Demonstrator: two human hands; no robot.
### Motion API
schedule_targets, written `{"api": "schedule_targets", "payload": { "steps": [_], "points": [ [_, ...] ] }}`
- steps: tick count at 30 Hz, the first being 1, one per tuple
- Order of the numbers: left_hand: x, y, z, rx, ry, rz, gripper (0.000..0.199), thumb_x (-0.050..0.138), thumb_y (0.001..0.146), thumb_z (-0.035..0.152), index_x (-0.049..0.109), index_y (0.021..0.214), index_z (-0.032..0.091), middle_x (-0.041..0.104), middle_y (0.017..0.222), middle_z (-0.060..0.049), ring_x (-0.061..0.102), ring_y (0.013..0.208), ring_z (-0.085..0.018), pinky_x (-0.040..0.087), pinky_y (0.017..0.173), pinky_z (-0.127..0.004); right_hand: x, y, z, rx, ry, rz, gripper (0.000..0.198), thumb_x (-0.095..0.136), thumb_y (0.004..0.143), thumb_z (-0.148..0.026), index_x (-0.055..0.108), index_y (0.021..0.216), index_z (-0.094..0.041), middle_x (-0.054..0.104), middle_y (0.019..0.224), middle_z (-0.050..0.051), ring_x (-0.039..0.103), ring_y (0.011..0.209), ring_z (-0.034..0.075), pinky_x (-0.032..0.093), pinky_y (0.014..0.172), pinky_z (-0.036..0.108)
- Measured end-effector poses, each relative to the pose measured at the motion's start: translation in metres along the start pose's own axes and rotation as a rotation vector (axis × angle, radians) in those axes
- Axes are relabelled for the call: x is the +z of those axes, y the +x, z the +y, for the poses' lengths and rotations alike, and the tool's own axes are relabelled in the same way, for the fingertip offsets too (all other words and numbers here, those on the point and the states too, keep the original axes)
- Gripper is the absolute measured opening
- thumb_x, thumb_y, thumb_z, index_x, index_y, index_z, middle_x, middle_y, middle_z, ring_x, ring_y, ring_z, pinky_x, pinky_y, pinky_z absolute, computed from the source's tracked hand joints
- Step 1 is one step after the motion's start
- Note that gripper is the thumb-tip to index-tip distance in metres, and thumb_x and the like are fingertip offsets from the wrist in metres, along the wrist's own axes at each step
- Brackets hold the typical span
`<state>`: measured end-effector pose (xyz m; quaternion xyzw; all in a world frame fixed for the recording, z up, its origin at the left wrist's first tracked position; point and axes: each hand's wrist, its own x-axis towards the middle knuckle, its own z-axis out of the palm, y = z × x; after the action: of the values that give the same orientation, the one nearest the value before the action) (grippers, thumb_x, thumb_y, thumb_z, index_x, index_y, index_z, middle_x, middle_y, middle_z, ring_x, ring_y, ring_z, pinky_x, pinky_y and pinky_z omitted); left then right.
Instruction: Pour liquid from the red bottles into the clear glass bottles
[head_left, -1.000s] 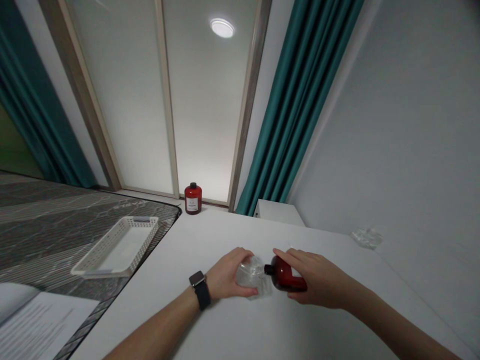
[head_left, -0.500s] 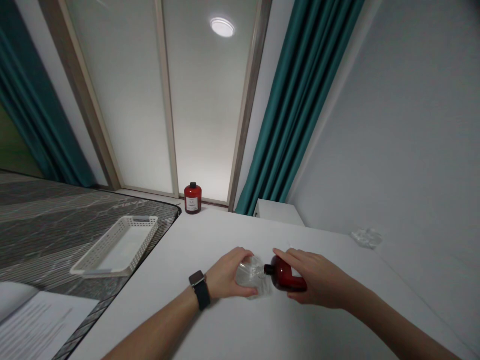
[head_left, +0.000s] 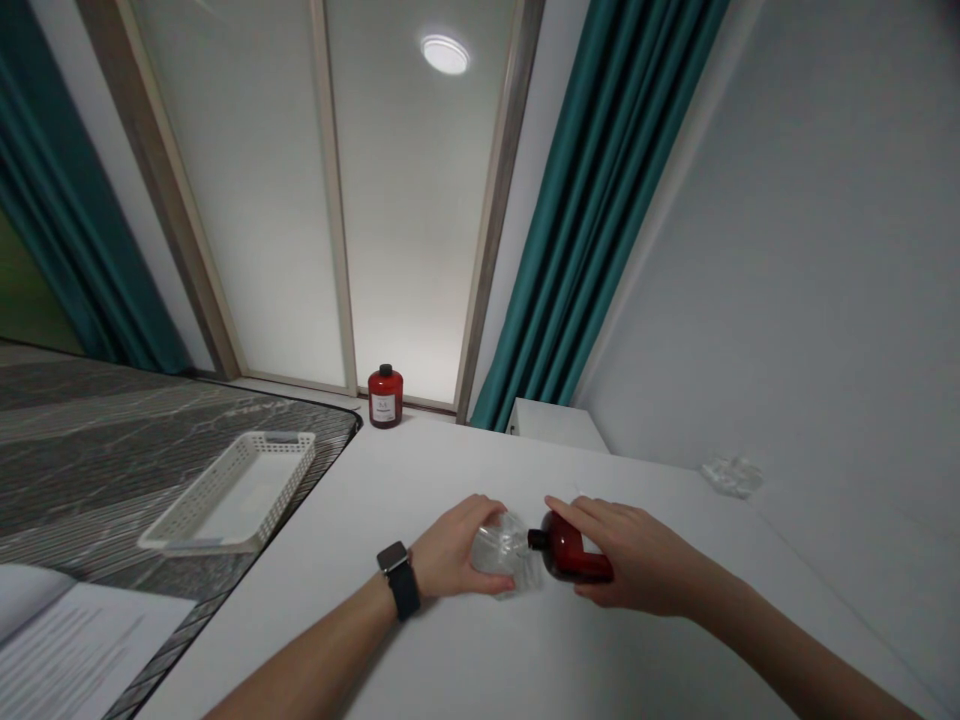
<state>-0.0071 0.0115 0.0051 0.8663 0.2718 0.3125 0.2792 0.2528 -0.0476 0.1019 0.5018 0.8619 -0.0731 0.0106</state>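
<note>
My left hand (head_left: 463, 548), with a dark watch at the wrist, is wrapped round a clear, see-through container (head_left: 504, 550); whether it is a bottle or a cup I cannot make out. In my right hand (head_left: 634, 555) lies a dark red bottle (head_left: 571, 545) with a white label partly under the fingers. The bottle is tilted onto its side, and its black neck points left at the clear container. Neck and container are very close; I cannot tell if they touch. Both are over the white table (head_left: 420, 650).
A second red bottle (head_left: 385, 400) with a black cap stands upright at the table's far left corner. Crumpled clear plastic (head_left: 732, 477) lies near the right wall. To the left, a white basket (head_left: 157, 538) and an open booklet (head_left: 82, 640) rest on a grey patterned surface.
</note>
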Motion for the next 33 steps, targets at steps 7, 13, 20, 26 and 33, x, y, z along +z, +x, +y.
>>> {"api": "schedule_targets", "payload": {
  "steps": [7,13,20,26,33],
  "points": [
    [0.0010,-0.0006,-0.0002,0.009,0.005,0.011,0.068,0.085,0.065,0.043,0.052,0.119,0.018,0.063,0.108,-0.008,0.061,0.096,-0.027,0.050,0.084,-0.038,-0.0026,0.0004,-0.0015,-0.006,-0.009,-0.010,0.084,0.071,0.072,-0.029,0.038,0.149,-0.022,0.061,0.132,0.014,0.060,0.117,0.034,0.047,0.096,0.048],
    [0.0027,-0.0013,-0.0010,0.010,0.011,0.022,0.070,0.086,0.065,0.041,0.050,0.120,0.018,0.062,0.109,-0.009,0.060,0.096,-0.026,0.050,0.085,-0.039,-0.0024,0.0000,-0.0009,-0.018,0.001,0.010,0.084,0.072,0.072,-0.028,0.039,0.148,-0.022,0.062,0.131,0.014,0.061,0.115,0.033,0.048,0.096,0.048],
    [0.0041,-0.0019,-0.0014,0.002,0.001,0.032,0.068,0.086,0.064,0.040,0.050,0.117,0.017,0.062,0.108,-0.008,0.060,0.095,-0.026,0.050,0.083,-0.038,-0.0039,0.0006,0.0000,-0.030,-0.009,0.007,0.083,0.072,0.072,-0.029,0.038,0.148,-0.020,0.062,0.128,0.013,0.061,0.112,0.032,0.049,0.094,0.046],
    [0.0036,-0.0017,0.0025,-0.018,-0.019,0.033,0.065,0.086,0.064,0.037,0.050,0.115,0.018,0.061,0.108,-0.008,0.059,0.095,-0.026,0.049,0.084,-0.039,-0.0071,0.0005,-0.0008,-0.040,-0.018,0.009,0.082,0.072,0.072,-0.028,0.039,0.147,-0.022,0.062,0.128,0.013,0.061,0.110,0.031,0.049,0.093,0.045],
    [0.0075,-0.0027,0.0002,-0.015,-0.015,0.044,0.068,0.087,0.064,0.034,0.048,0.117,0.017,0.060,0.108,-0.008,0.059,0.096,-0.026,0.049,0.083,-0.038,-0.0102,0.0000,-0.0021,-0.034,-0.029,0.004,0.084,0.074,0.071,-0.029,0.039,0.148,-0.022,0.063,0.126,0.012,0.062,0.109,0.031,0.049,0.091,0.044]
  ]
}}
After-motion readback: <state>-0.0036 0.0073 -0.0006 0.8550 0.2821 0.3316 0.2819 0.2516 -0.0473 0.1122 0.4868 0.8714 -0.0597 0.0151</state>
